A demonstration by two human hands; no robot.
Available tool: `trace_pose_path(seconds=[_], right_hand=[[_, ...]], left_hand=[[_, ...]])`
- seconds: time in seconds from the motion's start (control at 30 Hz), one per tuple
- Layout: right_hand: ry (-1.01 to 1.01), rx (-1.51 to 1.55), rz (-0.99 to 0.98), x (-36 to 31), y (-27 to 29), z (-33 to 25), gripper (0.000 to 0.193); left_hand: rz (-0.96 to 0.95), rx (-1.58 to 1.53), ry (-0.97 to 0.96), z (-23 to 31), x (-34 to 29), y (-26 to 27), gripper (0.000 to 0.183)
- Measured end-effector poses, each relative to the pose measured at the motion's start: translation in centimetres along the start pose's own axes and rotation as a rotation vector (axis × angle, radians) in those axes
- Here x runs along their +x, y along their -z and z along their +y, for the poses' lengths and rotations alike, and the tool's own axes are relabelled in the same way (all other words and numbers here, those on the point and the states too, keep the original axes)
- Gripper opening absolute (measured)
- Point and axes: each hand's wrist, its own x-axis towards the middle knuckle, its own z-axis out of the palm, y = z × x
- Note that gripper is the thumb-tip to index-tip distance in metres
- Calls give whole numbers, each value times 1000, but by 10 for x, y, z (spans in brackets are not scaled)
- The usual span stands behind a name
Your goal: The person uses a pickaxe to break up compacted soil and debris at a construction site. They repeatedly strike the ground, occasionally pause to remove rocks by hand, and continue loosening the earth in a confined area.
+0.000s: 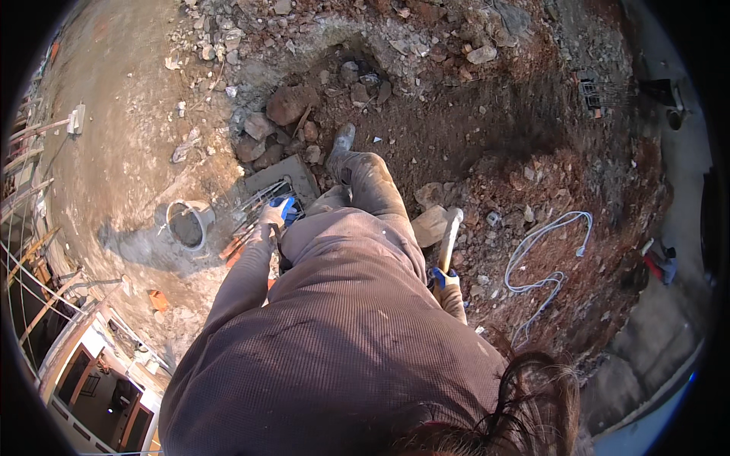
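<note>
My right hand [445, 279], in a blue-coated work glove, is closed around the wooden handle of a hammer [449, 242]. Its pale head points away from me, beside a large tan stone [431, 226]. On the other side, my left hand [278, 211], also in a blue-coated glove, hangs beside my hip. Its fingers look loosely apart with nothing visible in them, though they are partly hidden. Just beyond that hand, thin steel bars [262, 199] lie by a grey concrete slab [293, 175]. One muddy boot [344, 139] of mine stands on the dirt ahead.
A bucket [187, 226] sits on the ground at left, with an orange brick piece [158, 300] nearer me. Large rocks [289, 105] border the dug dirt ahead. A white cable [525, 258] lies looped over rubble at right. Another metal grid [590, 93] is at far right.
</note>
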Motion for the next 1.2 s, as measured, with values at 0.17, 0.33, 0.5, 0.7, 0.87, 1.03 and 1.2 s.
trace_pose_path(seconds=[0.17, 0.33, 0.5, 0.7, 0.87, 1.03, 1.2], right_hand=[[36, -113, 82, -17, 0, -36, 31], [-76, -164, 96, -21, 21, -28, 45], [-96, -378, 68, 48, 51, -6, 45], [-460, -120, 96, 129, 120, 1, 47], [-545, -294, -111, 168, 143, -69, 55], [-397, -269, -52, 164, 188, -124, 62], [-474, -279, -35, 133, 189, -174, 66]], left_hand=[[45, -148, -19, 51, 41, -31, 32], [94, -52, 126, 68, 58, -62, 34], [139, 4, 130, 90, 102, -131, 30], [83, 717, -169, 139, 104, -249, 32], [113, 1093, -83, 190, 103, -269, 30], [123, 1317, -77, 259, 94, -324, 27], [177, 1337, -142, 346, 99, -364, 26]])
